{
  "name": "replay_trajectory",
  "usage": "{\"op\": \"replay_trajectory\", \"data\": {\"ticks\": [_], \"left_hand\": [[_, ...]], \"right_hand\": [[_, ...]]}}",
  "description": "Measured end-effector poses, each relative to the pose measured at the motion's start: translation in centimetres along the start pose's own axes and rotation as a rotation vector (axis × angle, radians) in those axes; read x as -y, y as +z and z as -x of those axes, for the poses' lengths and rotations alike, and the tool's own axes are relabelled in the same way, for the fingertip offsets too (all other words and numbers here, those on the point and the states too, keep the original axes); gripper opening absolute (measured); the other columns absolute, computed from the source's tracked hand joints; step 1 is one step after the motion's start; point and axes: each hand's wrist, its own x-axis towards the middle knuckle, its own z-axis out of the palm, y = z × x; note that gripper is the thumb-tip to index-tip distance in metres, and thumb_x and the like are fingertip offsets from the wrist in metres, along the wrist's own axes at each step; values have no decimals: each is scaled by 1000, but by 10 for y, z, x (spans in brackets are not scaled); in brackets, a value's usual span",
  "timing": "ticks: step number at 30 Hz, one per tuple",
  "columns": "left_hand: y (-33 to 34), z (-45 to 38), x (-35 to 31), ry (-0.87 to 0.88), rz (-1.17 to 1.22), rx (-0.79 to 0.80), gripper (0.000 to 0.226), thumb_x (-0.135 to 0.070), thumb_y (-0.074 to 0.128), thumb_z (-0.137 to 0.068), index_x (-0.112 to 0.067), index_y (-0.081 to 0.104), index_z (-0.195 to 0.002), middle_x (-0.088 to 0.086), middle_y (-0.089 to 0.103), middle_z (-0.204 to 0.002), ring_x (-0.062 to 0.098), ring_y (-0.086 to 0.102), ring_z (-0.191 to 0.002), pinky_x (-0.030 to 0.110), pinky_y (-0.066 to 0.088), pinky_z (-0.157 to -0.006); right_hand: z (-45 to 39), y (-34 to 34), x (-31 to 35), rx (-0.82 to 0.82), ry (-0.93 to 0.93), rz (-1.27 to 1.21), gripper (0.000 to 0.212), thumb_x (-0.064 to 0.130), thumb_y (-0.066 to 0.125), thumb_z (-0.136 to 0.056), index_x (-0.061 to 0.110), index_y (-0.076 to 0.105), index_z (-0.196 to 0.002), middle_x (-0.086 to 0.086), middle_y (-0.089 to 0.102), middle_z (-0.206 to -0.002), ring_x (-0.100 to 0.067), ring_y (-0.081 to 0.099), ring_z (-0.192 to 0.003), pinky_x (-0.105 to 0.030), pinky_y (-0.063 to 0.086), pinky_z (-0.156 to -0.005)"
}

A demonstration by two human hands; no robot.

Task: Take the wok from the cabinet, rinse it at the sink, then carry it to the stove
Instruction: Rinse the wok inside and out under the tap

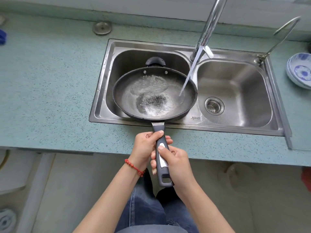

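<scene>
The left hand (pixel 146 145) is wrapping around the upper part of the wok's handle (pixel 161 158), thumb lying along the top near the metal neck, a red beaded bracelet (pixel 134 167) sitting on that wrist. The right hand (pixel 173 163) is gripping the same handle just below, thumb pressing on the grey inset, fingers curling underneath where they are mostly hiding from view. Both hands are closing firmly on the handle, one just behind the other.

The wok (pixel 154 93) is hanging over the left basin of the double sink (pixel 188 122), its near rim reaching over the sink's front edge. A thin stream of water (pixel 189 76) is falling from the faucet (pixel 210 26) onto the wok's right inner wall, and water is pooling and bubbling in the bottom. The faucet's top is running out of the frame. The wok is covering most of the left basin; only a dark helper handle (pixel 155 61) is showing beyond its far rim.

The right basin is lying bare with its drain strainer (pixel 214 105) showing. A second, thinner tap (pixel 282 34) is standing at the sink's far right corner. Blue-and-white bowls (pixel 300 71) are stacking on the counter (pixel 50 84) to the right, partly cut off by the edge. A round metal cap (pixel 102 27) is sitting on the counter behind the sink. Something blue at the far left edge is too cropped to make out. Below, the person's jeans (pixel 146 212) are showing between the forearms.
</scene>
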Motion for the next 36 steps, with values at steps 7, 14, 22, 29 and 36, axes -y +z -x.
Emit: {"op": "replay_trajectory", "data": {"ticks": [7, 14, 22, 29, 36], "left_hand": [[-2, -12, -5, -21, -14, 17, 28, -15, 56, -85, -1, 67, -63, 8, 72, -58, 19, 61, -49, 25, 51, -49], [-6, -36, -13, -56, 49, 2, 40, -14, 57, -85, -5, 70, -48, 10, 71, -56, 21, 63, -50, 24, 53, -52], [-12, -53, -14, -107, 45, 50, 23, -15, 59, -82, -1, 68, -66, 13, 65, -62, 27, 58, -62, 30, 48, -60], [-18, -43, -23, -119, -129, 158, 23, -24, 66, -78, -5, 60, -89, 9, 68, -83, 23, 66, -78, 32, 55, -67], [-21, -31, -24, -105, -169, 71, 17, -25, 61, -81, -10, 67, -87, 5, 69, -83, 23, 63, -81, 31, 51, -72]], "right_hand": [[-18, 2, 2, 1, 17, -7, 29, 6, 42, -93, 1, 56, -68, -6, 58, -54, -14, 55, -41, -23, 48, -40], [-46, 1, 15, 7, 23, 134, 38, 8, 46, -90, 8, 63, -56, -9, 62, -59, -15, 57, -44, -24, 48, -46], [-72, -10, 15, -34, 28, 344, 44, 40, 58, -72, -3, 59, -75, -19, 54, -69, -26, 50, -60, -40, 41, -65], [-86, -44, 18, -136, -5, 346, 29, 23, 45, -94, 1, 63, -90, -7, 60, -58, -9, 56, -41, -18, 45, -42], [-140, -107, 68, -410, -127, 260, 18, 12, 49, -91, 7, 61, -78, -11, 59, -64, -5, 55, -36, -16, 47, -38]]}}
